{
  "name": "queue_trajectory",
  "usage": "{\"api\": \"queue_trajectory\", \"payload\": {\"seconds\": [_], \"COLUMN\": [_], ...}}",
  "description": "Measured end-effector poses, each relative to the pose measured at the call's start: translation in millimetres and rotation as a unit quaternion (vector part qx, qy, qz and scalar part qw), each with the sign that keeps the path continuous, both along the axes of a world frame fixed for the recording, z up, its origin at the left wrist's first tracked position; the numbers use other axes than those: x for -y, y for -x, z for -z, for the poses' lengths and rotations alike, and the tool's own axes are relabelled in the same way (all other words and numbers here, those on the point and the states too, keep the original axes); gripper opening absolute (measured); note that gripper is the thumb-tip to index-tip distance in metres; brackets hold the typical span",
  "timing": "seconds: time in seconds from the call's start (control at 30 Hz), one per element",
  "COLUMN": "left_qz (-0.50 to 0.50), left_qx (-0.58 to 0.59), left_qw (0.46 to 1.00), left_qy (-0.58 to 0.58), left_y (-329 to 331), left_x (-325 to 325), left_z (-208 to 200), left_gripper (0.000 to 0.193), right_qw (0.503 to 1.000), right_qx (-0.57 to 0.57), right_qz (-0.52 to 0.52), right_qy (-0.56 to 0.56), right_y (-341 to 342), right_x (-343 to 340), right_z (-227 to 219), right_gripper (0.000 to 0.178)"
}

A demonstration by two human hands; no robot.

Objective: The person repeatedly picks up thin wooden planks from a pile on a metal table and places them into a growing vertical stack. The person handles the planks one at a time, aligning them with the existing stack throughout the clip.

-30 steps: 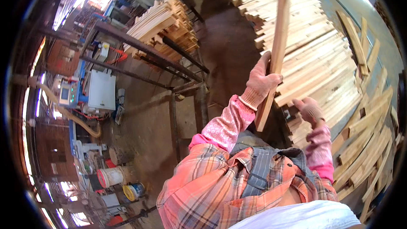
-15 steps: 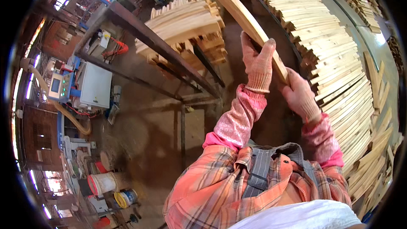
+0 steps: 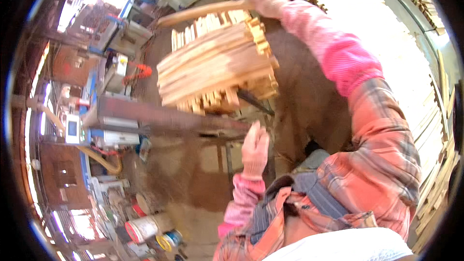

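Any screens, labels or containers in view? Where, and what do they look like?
Small screen: left side, on a white control box, bluish rectangle.
White bucket: lower left on the floor, round, red rim.
Yellow and blue spool: beside the bucket, round.
No readable labels or signs.

Place: woodworking workshop | signs: stacked wooden slats (image 3: 217, 63); machinery (image 3: 108, 125); sawdust-covered floor (image 3: 193, 179); buckets (image 3: 140, 229)

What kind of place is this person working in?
Most likely a woodworking shop or small sawmill. A crisscross stack of wooden slats sits on a metal stand, pale cut boards lie spread at the right, and machinery stands on the dusty floor at the left.
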State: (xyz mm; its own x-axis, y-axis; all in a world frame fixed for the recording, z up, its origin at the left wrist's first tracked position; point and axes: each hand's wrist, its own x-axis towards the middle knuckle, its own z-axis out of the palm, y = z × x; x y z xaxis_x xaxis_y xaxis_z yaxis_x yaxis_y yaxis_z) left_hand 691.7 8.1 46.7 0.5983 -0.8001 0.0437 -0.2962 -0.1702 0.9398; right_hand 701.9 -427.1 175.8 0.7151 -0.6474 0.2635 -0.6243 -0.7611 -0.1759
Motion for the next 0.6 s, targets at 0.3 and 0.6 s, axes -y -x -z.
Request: {"api": "queue_trajectory", "payload": {"seconds": [0.3,0.6], "left_qz": [-0.205,-0.101], "left_qx": [-0.269,-0.129], "left_qw": [0.940,0.968], "left_qy": [-0.050,-0.189], "left_y": [4,-14], "left_x": [16,-5], "left_z": [61,82], "left_gripper": [0.047,0.046], "right_qw": [0.962,0.992], "right_qx": [-0.041,-0.062], "right_qz": [-0.097,-0.064], "right_qy": [-0.251,-0.084], "right_y": [-182,-159], "right_x": [73,22], "right_z": [79,71], "right_gripper": [0.058,0.047]}}
